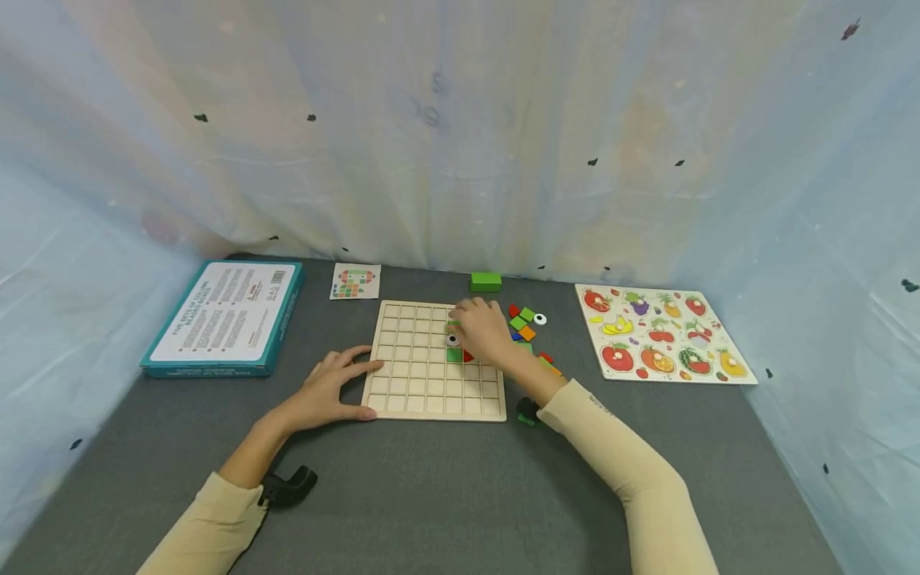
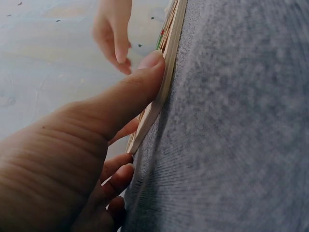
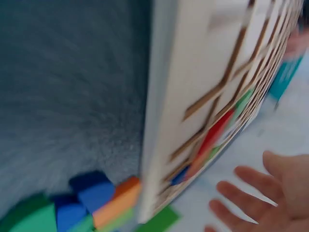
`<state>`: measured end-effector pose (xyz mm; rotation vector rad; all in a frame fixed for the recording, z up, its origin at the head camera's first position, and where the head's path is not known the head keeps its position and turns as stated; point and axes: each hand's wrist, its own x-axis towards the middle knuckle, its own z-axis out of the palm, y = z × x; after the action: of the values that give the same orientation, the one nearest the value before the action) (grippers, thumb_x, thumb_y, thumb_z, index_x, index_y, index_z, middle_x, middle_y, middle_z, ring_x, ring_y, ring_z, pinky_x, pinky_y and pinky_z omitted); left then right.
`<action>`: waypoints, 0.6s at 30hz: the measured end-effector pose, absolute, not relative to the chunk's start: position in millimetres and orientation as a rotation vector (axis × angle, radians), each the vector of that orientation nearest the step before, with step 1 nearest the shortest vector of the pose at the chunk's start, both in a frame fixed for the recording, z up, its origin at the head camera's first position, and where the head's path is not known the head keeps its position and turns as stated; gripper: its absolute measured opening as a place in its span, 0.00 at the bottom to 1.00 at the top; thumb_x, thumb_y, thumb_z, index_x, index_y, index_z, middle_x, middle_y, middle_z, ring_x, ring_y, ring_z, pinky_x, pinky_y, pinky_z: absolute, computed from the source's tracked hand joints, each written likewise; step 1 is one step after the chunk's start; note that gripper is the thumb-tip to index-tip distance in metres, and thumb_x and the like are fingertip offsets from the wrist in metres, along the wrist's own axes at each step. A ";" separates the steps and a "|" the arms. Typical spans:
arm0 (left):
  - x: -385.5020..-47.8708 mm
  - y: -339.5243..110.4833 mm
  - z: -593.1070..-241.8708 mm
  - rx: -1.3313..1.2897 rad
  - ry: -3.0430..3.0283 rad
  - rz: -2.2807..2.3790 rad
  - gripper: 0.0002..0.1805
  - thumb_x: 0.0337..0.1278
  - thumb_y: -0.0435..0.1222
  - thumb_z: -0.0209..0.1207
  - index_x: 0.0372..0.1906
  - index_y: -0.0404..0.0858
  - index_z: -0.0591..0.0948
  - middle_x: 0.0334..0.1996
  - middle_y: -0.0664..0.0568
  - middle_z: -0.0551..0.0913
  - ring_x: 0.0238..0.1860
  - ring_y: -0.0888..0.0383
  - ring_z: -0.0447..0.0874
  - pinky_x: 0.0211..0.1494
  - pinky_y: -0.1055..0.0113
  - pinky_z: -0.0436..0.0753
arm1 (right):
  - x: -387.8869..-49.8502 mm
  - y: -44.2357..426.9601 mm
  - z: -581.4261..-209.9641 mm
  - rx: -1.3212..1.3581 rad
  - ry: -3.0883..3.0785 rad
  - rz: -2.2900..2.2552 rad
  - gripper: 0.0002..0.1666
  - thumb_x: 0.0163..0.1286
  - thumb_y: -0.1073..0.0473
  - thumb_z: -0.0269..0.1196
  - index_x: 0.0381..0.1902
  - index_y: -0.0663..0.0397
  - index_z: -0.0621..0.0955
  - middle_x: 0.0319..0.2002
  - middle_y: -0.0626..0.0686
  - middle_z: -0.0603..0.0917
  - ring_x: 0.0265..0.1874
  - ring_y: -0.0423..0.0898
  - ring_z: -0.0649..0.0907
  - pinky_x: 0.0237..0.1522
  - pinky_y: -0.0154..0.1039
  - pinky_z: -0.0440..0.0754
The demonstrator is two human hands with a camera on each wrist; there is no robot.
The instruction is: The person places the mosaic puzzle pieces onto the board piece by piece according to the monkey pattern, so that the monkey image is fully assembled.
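Note:
A pale wooden grid board (image 1: 410,391) lies on the grey table. My left hand (image 1: 327,390) touches its left edge and near left corner with spread fingers and thumb. Above the board's right half hovers my right hand (image 1: 483,331); its fingers are spread with nothing between them in the right wrist view. Beneath it sit a green tile (image 1: 454,354), a white ring tile with a dark centre (image 1: 452,340) and a red tile (image 1: 468,357). An orange tile (image 3: 195,165) and a blue tile (image 3: 179,175) also show in the grid. The right hand hides some squares.
Loose coloured pieces (image 1: 528,332) lie right of the board, and a green block (image 1: 485,282) behind it. A picture card (image 1: 355,281) and a teal box (image 1: 223,315) are at the back left. A fruit puzzle board (image 1: 657,335) lies at the right.

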<state>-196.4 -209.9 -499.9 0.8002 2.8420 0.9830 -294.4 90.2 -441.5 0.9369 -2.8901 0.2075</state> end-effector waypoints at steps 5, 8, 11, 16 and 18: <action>-197.3 -210.2 -498.5 0.783 2.843 0.982 0.48 0.46 0.58 0.72 0.72 0.45 0.71 0.75 0.42 0.59 0.62 0.44 0.61 0.59 0.36 0.61 | -260.6 91.8 -437.0 1.051 -3.081 -0.116 0.39 0.78 0.33 0.44 0.77 0.49 0.64 0.77 0.51 0.59 0.76 0.60 0.53 0.69 0.67 0.47; -197.6 -211.2 -499.2 0.782 2.847 0.974 0.48 0.46 0.59 0.72 0.72 0.45 0.71 0.75 0.42 0.59 0.62 0.44 0.61 0.59 0.36 0.61 | -252.0 96.3 -442.7 1.063 -3.128 -0.159 0.41 0.78 0.32 0.41 0.79 0.46 0.60 0.78 0.47 0.56 0.77 0.58 0.49 0.69 0.68 0.43; -196.9 -212.1 -500.8 0.786 2.849 0.970 0.48 0.46 0.59 0.72 0.72 0.45 0.71 0.75 0.42 0.59 0.62 0.44 0.62 0.59 0.36 0.61 | -249.8 102.4 -448.1 1.084 -3.131 -0.056 0.39 0.79 0.33 0.42 0.79 0.46 0.59 0.78 0.47 0.56 0.78 0.57 0.48 0.69 0.69 0.41; -196.4 -211.5 -502.2 0.787 2.847 0.967 0.48 0.46 0.60 0.72 0.72 0.46 0.71 0.75 0.43 0.59 0.62 0.44 0.62 0.59 0.36 0.61 | -254.9 123.8 -447.9 1.037 -3.045 0.363 0.34 0.79 0.43 0.51 0.75 0.54 0.67 0.75 0.59 0.62 0.75 0.62 0.56 0.68 0.71 0.47; -196.7 -211.0 -502.0 0.785 2.847 0.967 0.48 0.45 0.59 0.72 0.72 0.46 0.71 0.75 0.43 0.59 0.62 0.44 0.62 0.59 0.36 0.61 | -261.6 138.8 -447.0 0.950 -2.965 0.491 0.26 0.76 0.50 0.59 0.66 0.57 0.77 0.68 0.62 0.71 0.68 0.63 0.67 0.65 0.70 0.56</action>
<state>-196.7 -211.0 -502.0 0.7850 2.8470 0.9668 -261.6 138.8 -447.0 0.9499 -2.9650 0.4914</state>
